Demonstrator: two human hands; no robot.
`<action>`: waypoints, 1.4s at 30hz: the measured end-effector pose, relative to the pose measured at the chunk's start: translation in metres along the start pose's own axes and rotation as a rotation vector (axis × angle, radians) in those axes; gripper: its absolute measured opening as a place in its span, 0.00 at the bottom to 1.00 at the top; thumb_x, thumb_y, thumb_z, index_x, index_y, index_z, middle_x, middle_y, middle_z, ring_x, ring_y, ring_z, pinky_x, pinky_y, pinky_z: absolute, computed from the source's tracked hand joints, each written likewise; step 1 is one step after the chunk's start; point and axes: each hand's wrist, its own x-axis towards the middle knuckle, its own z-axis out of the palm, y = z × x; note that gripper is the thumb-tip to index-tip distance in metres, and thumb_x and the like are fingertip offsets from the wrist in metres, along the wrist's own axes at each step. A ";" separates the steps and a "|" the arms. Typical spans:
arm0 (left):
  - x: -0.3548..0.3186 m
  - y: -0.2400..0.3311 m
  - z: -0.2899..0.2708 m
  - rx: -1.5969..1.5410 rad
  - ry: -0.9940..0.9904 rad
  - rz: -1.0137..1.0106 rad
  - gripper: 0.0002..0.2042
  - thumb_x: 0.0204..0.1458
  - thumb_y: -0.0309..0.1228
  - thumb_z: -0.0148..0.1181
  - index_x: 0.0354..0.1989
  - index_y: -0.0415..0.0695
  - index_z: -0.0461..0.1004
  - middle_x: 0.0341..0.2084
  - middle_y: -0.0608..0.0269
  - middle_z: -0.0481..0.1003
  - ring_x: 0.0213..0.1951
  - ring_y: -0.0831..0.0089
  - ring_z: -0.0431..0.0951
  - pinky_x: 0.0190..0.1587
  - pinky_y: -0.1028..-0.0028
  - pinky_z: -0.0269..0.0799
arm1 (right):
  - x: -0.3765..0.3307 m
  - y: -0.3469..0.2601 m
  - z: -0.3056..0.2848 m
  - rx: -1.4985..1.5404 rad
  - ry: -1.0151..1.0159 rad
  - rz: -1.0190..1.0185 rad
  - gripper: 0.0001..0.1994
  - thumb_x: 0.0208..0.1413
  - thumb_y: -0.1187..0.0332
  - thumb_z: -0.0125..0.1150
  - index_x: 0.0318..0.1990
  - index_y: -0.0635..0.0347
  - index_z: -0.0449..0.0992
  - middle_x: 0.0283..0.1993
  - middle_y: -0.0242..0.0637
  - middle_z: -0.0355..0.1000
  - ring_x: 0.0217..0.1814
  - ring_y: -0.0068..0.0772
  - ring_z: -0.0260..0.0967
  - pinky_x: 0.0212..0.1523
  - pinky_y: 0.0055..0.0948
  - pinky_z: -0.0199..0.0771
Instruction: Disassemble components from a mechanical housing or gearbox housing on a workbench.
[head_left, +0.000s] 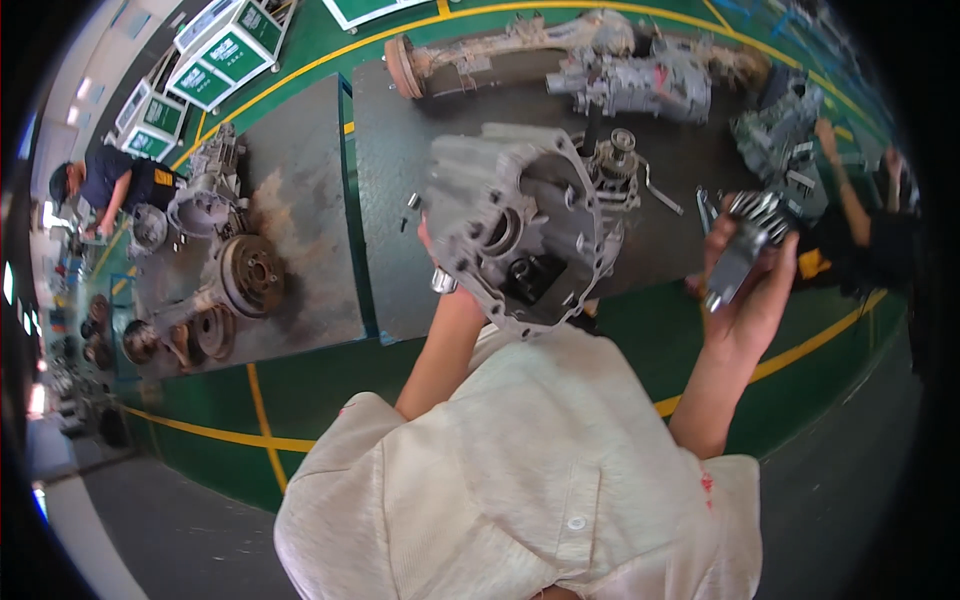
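My left hand (440,262) grips a grey cast-metal gearbox housing (520,230) from behind and holds it up, open side toward me, with bores and bolt holes showing. The hand is mostly hidden by the casting. My right hand (748,290) is raised to the right of it, fingers closed around a steel gear shaft (745,245) with teeth at its upper end. The two parts are apart. Just behind the housing stands a gear assembly (618,160) on a dark grey mat (400,150).
A second mat (300,190) at left carries brake drums and hubs (245,275). An axle (500,50) and a gearbox (640,85) lie at the back. One person (110,180) crouches far left, another person (860,220) sits at right. Green floor with yellow lines surrounds the mats.
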 end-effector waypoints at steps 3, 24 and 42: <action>-0.003 0.000 -0.005 -0.046 0.079 0.093 0.38 0.49 0.60 0.56 0.64 0.47 0.68 0.59 0.52 0.72 0.59 0.53 0.73 0.63 0.52 0.69 | 0.005 0.006 -0.008 -0.156 0.044 0.053 0.28 0.67 0.50 0.54 0.59 0.69 0.67 0.55 0.59 0.71 0.49 0.42 0.73 0.48 0.36 0.77; -0.041 0.019 0.059 0.934 -0.171 0.786 0.43 0.35 0.49 0.78 0.56 0.32 0.66 0.52 0.42 0.73 0.51 0.62 0.77 0.53 0.66 0.74 | 0.067 0.022 0.183 -1.127 -0.985 -0.286 0.33 0.52 0.55 0.74 0.57 0.73 0.70 0.57 0.57 0.72 0.62 0.54 0.71 0.64 0.49 0.69; -0.056 0.038 0.077 0.861 -0.012 0.663 0.34 0.36 0.36 0.77 0.54 0.36 0.71 0.44 0.60 0.76 0.45 0.72 0.76 0.52 0.71 0.71 | 0.121 0.005 0.181 -0.680 -0.416 -0.173 0.34 0.58 0.54 0.67 0.62 0.74 0.66 0.60 0.58 0.70 0.61 0.57 0.70 0.66 0.50 0.67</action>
